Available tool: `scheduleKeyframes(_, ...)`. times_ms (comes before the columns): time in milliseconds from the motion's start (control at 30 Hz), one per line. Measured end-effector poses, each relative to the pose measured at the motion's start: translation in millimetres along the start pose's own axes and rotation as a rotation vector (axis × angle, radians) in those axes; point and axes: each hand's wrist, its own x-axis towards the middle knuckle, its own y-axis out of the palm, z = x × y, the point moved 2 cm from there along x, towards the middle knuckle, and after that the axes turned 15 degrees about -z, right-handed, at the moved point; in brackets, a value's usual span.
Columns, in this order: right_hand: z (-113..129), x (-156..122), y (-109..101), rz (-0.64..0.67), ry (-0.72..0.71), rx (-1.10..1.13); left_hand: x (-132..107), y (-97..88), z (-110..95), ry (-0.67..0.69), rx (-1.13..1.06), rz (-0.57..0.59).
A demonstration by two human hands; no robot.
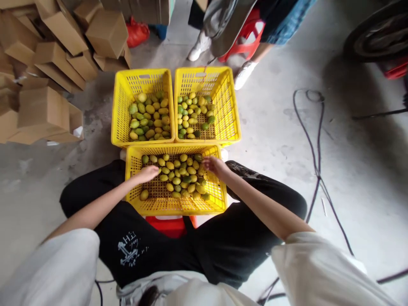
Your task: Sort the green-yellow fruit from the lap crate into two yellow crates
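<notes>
A yellow plastic crate (177,208) stands between my knees with small oval yellow and green fruits (176,181) spread over its slotted floor. My left hand (149,174) reaches over the left side of this crate. Its fingers are closed at the left edge of the fruits, and whatever is between them is too small to make out. Over the crate's right side hangs my right hand (216,166), fingers loosely bent and apart, close to the fruits at the upper right. One lone fruit (144,195) lies in the lower left of the crate.
Beyond stand a left yellow crate (118,123) and a right yellow crate (234,114), both holding similar fruits. Cardboard boxes (44,108) are piled at left. Another person's white shoe (245,75) is near a red stool (245,42). A black cable (318,170) crosses the floor by a wheel (379,34).
</notes>
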Motion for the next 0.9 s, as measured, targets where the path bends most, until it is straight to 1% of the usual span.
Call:
scheduleKeyframes(33,-20,7,1,0.031,0.079,-0.196,-9,10.9,19,0.064,0.271,0.144)
scheduleKeyframes(67,-39,14,3,0.093,0.130,-0.376,-18,21.2,37,0.133,0.530,0.290)
scheduleKeyframes(100,-56,22,7,0.145,0.141,-0.545,-27,29.8,53,0.114,0.631,0.373)
scheduleKeyframes(133,-69,32,12,0.159,0.094,-0.705,-33,37.6,65,0.094,0.695,0.428)
scheduleKeyframes(167,-78,42,18,0.133,-0.023,-0.809,-36,44.8,74,0.085,0.759,0.467)
scheduleKeyframes(200,-85,52,26,0.090,-0.162,-0.849,-36,51.4,78,0.087,0.805,0.489)
scheduleKeyframes(233,-90,61,36,0.060,-0.253,-0.848,-32,57.5,79,0.106,0.847,0.497)
scheduleKeyframes(300,-100,76,55,0.034,-0.399,-0.850,-15,68.0,71,0.175,0.906,0.501)
scheduleKeyframes(333,-106,80,64,0.036,-0.450,-0.890,-4,72.0,64,0.213,0.931,0.497)
scheduleKeyframes(400,-120,85,76,0.044,-0.532,-1.078,22,76.5,49,0.254,0.996,0.485)
scheduleKeyframes(467,-135,87,80,0.038,-0.559,-1.220,50,76.1,33,0.242,1.070,0.477)
scheduleKeyframes(500,-141,88,80,0.025,-0.573,-1.234,64,74.5,26,0.240,1.093,0.478)
scheduleKeyframes(567,-149,92,78,0.008,-0.628,-1.195,90,68.9,11,0.264,1.116,0.453)
scheduleKeyframes(667,-151,103,79,0.028,-0.695,-1.117,125,58.4,-6,0.317,1.131,0.354)
scheduleKeyframes(767,-147,117,85,0.042,-0.698,-1.118,149,50.1,-5,0.306,1.153,0.307)
scheduleKeyframes(833,-142,126,88,0.028,-0.762,-1.129,156,45.3,4,0.274,1.185,0.286)
scheduleKeyframes(900,-135,134,87,-0.040,-0.850,-1.130,158,39.8,18,0.245,1.224,0.263)
